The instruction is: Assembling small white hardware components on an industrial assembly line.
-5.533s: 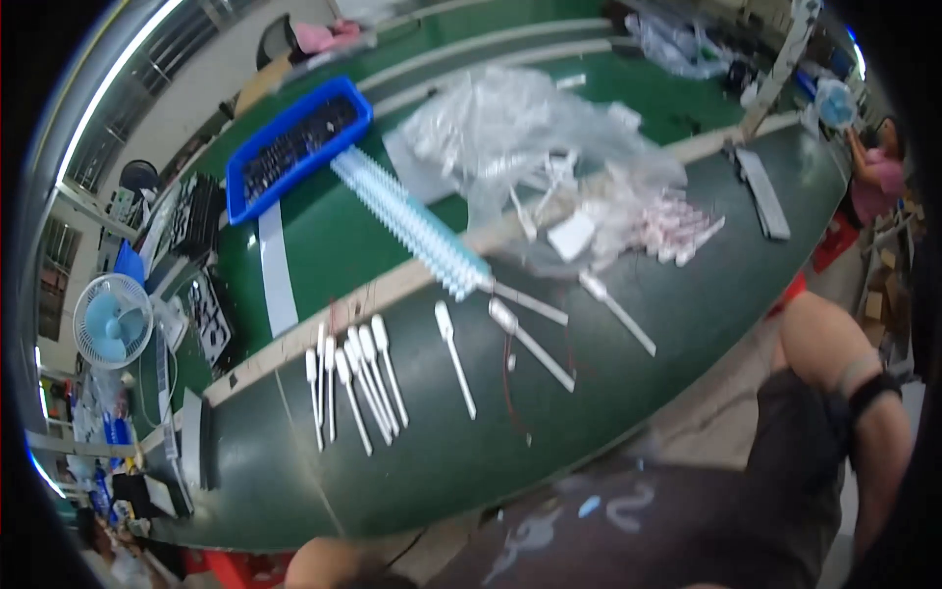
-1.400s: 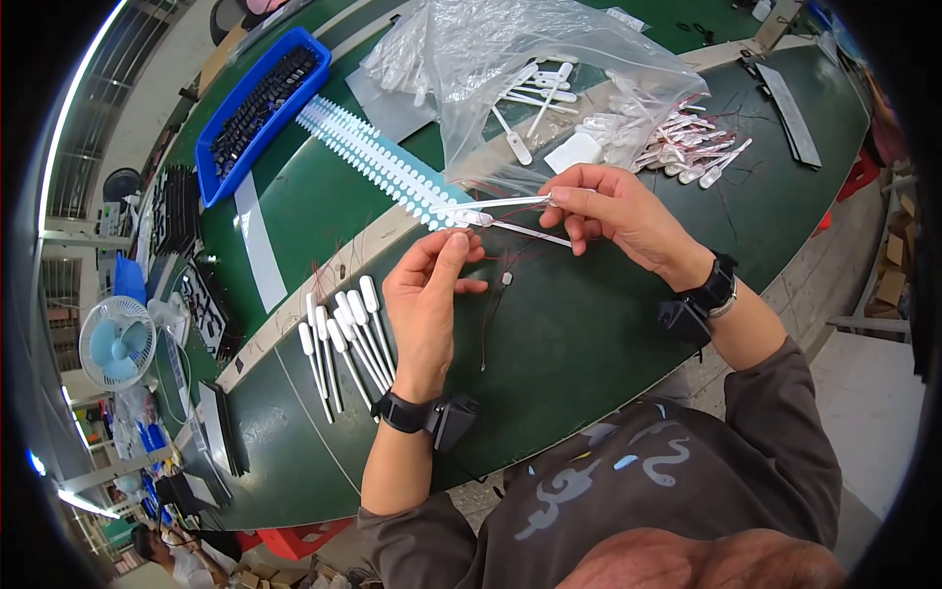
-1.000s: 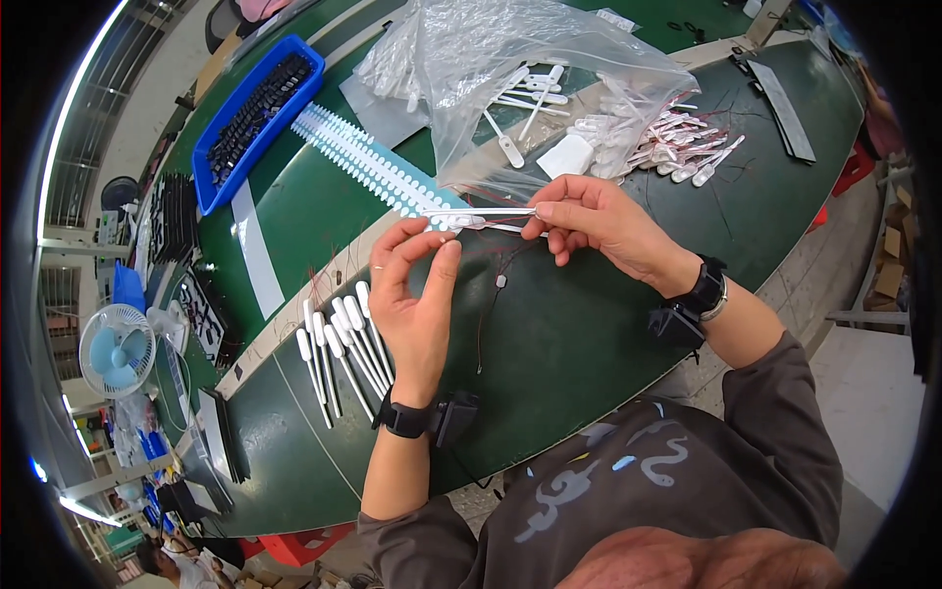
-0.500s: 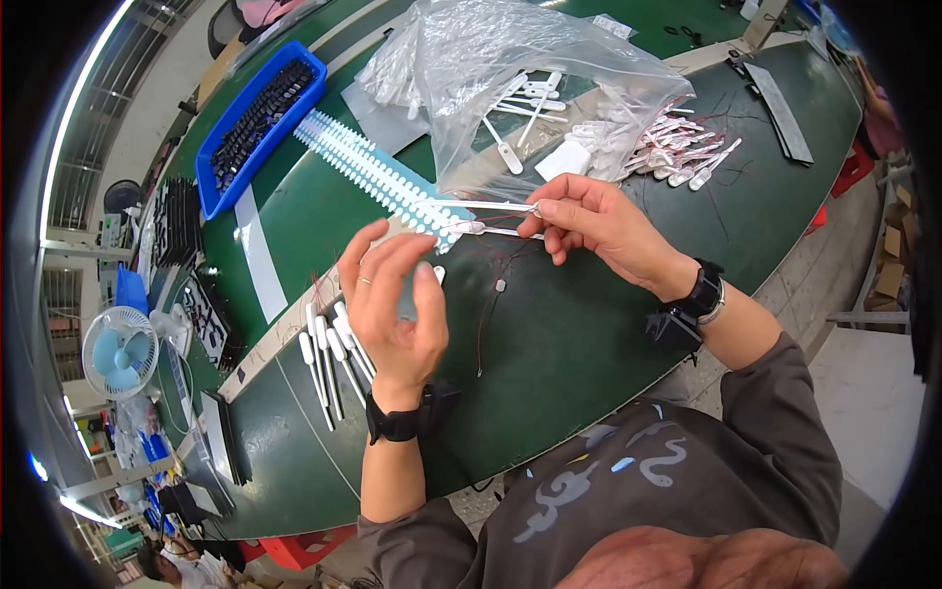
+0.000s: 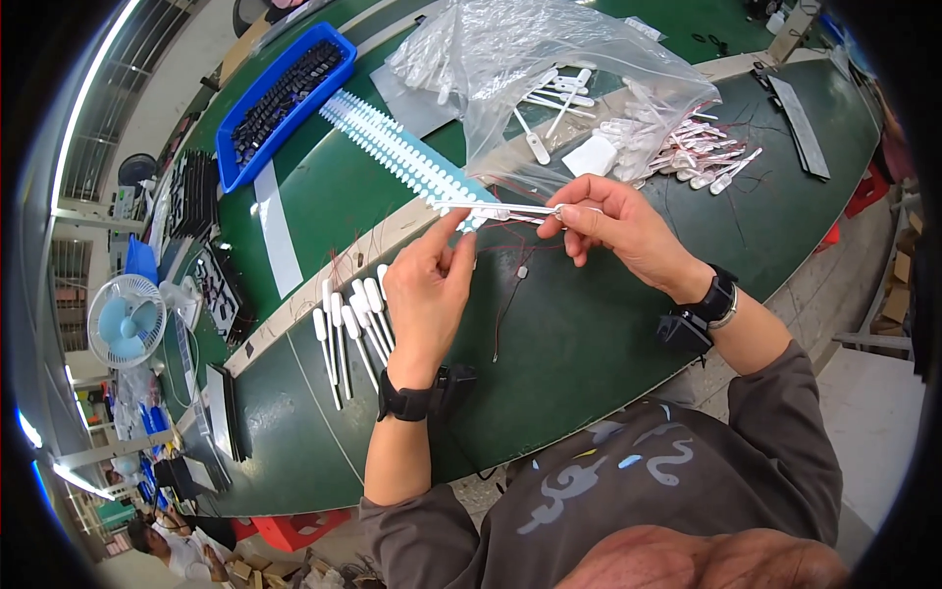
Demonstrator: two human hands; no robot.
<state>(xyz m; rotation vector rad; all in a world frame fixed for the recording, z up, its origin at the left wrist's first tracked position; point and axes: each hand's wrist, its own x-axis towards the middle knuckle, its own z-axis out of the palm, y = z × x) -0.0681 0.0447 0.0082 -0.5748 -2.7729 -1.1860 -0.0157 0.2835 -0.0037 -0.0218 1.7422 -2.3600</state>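
My right hand [image 5: 623, 231] pinches two slim white plastic sticks [image 5: 525, 208] near one end, thumb against the forefinger. They lie almost side by side and point left. By their far end is my left hand [image 5: 424, 290], its forefinger tip up at the upper stick and its thumb a little apart below. Whether that fingertip touches the stick I cannot tell. Below hangs or lies a thin dark red wire with a small pale square part [image 5: 521, 272]. Behind the sticks stretches a light blue sheet [image 5: 469, 184] with rows of white stickers.
Several white sticks with wide heads [image 5: 363, 319] lie left of my left hand. A clear plastic bag [image 5: 481, 49] of white parts and a wired pile of them [image 5: 702, 152] are beyond. A blue tray [image 5: 228, 162] holds black parts. A fan [image 5: 128, 321] stands far left.
My left hand has come in from spread fingers to the left end of the sticks. The two sticks have drawn closer together. The whole view has shifted slightly.
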